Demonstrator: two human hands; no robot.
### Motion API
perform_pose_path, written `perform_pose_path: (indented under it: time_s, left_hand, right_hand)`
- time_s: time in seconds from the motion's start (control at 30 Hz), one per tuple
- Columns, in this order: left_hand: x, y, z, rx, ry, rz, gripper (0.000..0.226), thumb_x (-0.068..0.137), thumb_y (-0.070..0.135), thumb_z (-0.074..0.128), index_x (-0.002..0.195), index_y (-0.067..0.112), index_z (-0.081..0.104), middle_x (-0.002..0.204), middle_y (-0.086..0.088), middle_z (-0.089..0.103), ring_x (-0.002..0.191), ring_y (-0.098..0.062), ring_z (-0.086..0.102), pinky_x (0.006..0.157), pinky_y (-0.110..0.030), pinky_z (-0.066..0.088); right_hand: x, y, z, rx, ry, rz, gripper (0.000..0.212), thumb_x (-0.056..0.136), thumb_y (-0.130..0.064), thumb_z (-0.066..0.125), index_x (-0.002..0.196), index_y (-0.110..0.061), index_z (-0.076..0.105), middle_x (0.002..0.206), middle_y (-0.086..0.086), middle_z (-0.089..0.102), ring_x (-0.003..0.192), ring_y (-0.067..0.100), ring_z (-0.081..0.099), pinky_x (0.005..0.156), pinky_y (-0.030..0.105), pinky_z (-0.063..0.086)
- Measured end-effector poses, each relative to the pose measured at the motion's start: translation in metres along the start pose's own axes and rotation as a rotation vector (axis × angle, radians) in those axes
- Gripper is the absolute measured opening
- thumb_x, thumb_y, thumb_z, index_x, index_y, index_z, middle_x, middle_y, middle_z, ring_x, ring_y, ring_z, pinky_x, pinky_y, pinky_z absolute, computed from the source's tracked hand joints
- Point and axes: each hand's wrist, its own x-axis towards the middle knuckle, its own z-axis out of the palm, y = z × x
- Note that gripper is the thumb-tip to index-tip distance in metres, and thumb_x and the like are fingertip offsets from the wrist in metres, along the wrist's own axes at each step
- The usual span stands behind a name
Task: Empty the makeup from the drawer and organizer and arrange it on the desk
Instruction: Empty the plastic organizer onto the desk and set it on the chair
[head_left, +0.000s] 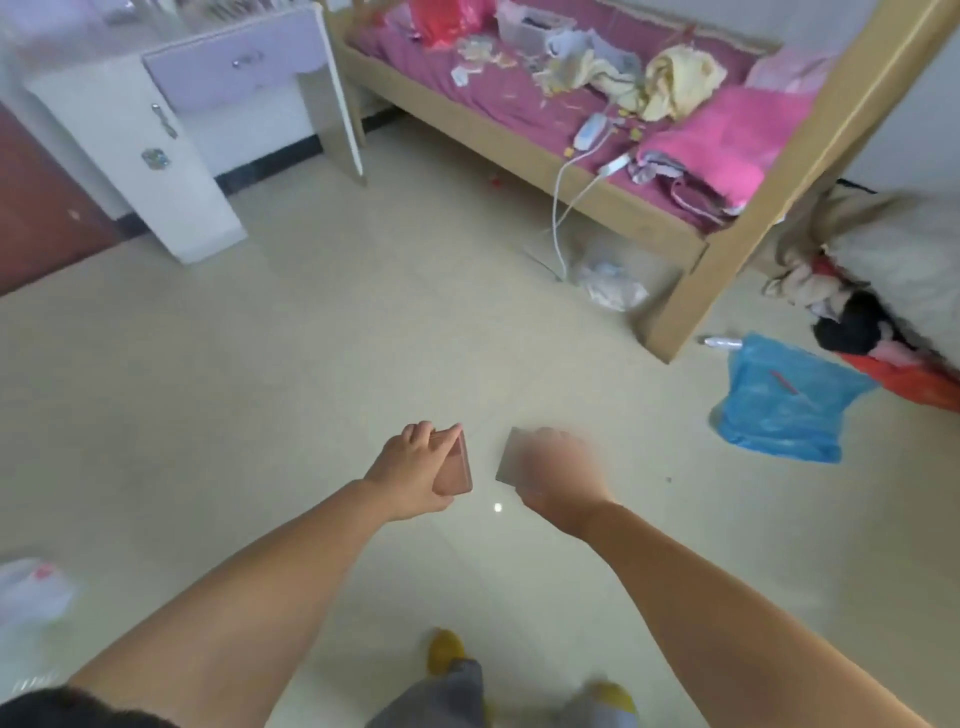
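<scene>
Hands (415, 467) (556, 470) each grip 1 flat compact (457, 467) (506, 457).

Home bedroom, cluttered bed (519, 98), dressing desk (130, 156)

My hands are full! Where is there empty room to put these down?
The floor is bare between the white desk and the bed, and under both hands. It is crowded by the blue bag and clothes pile; the bed is cluttered.
</scene>
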Motion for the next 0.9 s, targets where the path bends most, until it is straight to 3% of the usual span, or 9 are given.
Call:
perform_pose_path:
  time_s: [0.33,0.7,0.9]
  left_hand:
    - [-0.021,-0.210,-0.039,-0.179,0.162,-0.341,0.082,0.076,0.034,0.064,0.146,0.023,0.021,0.133,-0.008,0.033,0.129,-0.028,0.030,0.092,-0.040,0.046]
    - [0.103,-0.422,-0.115,-0.247,0.218,-0.486,0.078,0.077,0.033,0.061,0.144,0.024,0.024,0.131,-0.007,0.034,0.127,-0.028,0.032,0.093,-0.038,0.045]
    - [0.150,-0.551,-0.163,-0.271,0.239,-0.556,0.080,0.081,0.038,0.059,0.148,0.023,0.018,0.139,-0.010,0.029,0.130,-0.028,0.028,0.100,-0.038,0.039]
  right_hand:
    - [0.208,-0.154,-0.036,-0.104,0.017,-0.376,0.057,0.087,-0.043,0.052,0.137,-0.022,0.035,0.140,0.005,0.037,0.130,0.027,0.035,0.109,0.036,0.023]
    - [0.491,-0.234,-0.069,-0.172,-0.006,-0.568,0.057,0.084,-0.043,0.056,0.134,-0.021,0.041,0.138,0.005,0.041,0.126,0.027,0.039,0.109,0.037,0.024]
    - [0.646,-0.301,-0.093,-0.195,0.044,-0.640,0.054,0.065,-0.042,0.073,0.111,-0.019,0.060,0.110,0.006,0.061,0.096,0.029,0.062,0.087,0.040,0.046]
